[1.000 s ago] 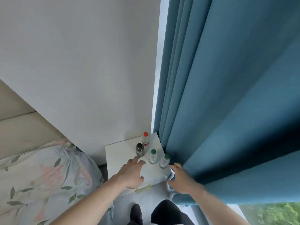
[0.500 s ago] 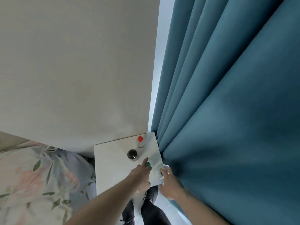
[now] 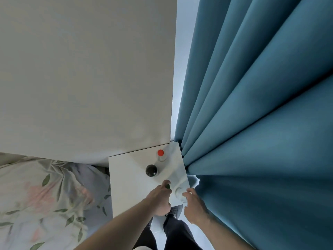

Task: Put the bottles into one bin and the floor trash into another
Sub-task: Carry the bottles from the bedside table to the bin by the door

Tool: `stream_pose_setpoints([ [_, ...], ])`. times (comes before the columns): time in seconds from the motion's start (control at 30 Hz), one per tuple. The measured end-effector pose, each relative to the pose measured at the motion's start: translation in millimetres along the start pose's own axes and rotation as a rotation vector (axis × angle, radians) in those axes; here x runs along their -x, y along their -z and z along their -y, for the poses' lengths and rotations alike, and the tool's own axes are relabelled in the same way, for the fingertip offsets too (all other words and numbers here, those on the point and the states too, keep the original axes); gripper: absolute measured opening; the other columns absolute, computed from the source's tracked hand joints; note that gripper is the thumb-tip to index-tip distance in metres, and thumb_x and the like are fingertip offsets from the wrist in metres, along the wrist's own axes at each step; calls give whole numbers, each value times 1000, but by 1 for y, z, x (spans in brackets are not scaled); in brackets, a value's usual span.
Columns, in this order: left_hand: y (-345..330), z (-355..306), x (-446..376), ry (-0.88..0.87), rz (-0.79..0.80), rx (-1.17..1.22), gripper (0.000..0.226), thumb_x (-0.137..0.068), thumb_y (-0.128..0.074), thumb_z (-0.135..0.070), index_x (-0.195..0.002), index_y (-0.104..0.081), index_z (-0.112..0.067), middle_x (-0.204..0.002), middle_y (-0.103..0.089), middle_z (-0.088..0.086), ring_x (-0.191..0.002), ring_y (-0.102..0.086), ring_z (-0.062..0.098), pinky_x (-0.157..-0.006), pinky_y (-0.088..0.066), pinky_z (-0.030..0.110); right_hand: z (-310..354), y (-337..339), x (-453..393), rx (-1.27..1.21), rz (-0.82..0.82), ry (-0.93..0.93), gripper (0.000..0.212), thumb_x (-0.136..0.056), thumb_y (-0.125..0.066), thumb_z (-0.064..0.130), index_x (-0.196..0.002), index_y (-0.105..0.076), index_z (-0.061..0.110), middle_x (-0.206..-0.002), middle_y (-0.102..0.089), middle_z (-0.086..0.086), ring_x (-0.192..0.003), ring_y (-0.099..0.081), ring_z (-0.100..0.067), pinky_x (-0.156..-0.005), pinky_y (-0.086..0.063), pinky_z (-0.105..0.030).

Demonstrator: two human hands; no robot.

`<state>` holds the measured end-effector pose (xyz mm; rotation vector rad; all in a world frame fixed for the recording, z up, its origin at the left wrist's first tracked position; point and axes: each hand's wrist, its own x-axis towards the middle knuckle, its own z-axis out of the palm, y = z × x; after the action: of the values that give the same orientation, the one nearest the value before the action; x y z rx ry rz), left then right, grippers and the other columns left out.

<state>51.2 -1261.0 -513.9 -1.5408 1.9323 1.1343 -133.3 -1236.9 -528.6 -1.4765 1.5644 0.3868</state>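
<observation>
- Both hands reach over the near right corner of the small white desk (image 3: 129,179), each at a bottle.
- Left hand (image 3: 159,200) has its fingers curled round a bottle with a green cap (image 3: 168,186); only a sliver of the cap shows past the fingertips, the body being hidden under the hand.
- Right hand (image 3: 193,204) has thumb and fingers curled against the side of a clear bottle (image 3: 180,193), which stands at the desk's near right edge, just beside the green-capped one.
- Whether either bottle is lifted off the desk or stands on it cannot be told from above.
- Further back on the desk stands a dark bottle (image 3: 151,170), seen from the top, apart from both hands.
- Behind that, near the far right corner, stands a clear bottle with a red cap (image 3: 160,154).
- A teal curtain (image 3: 252,123) hangs along the desk's right side, its folds touching the desk edge.
- A pale wall (image 3: 81,69) rises behind the desk.
- To the left lies floral bedding (image 3: 45,195).
- Below the hands show the person's dark trousers (image 3: 173,233) and a shoe (image 3: 173,212) on the floor.
</observation>
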Motion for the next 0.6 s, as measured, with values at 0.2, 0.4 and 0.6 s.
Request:
stream_pose_setpoints([
  [0.2, 19, 18, 45, -117, -136, 65, 50, -93, -62, -26, -141, -56, -18, -149, -27, -11, -127, -51, 16, -107, -43, 30, 16, 0, 37, -180, -244, -29, 46, -87, -56, -7, -116, -62, 28, -121, -54, 19, -108, -62, -7, -93, -51, -21],
  [0.4, 49, 44, 102, -295, -142, 61, 39, -94, -59, -30, -132, -61, -30, -149, -27, -20, -117, -58, 9, -99, -45, 22, 53, -10, 104, -381, -476, -81, 43, -91, -59, 2, -103, -64, 42, -109, -56, 29, -97, -61, -2, -84, -48, -12],
  [0.6, 65, 66, 143, -494, -135, -16, 30, -97, -56, -19, -122, -66, -32, -139, -36, -21, -89, -61, 8, -83, -47, 24, 82, -62, 175, -520, -680, -203, 38, -90, -63, 8, -111, -71, 38, -114, -64, 19, -90, -66, -6, -85, -53, -20],
])
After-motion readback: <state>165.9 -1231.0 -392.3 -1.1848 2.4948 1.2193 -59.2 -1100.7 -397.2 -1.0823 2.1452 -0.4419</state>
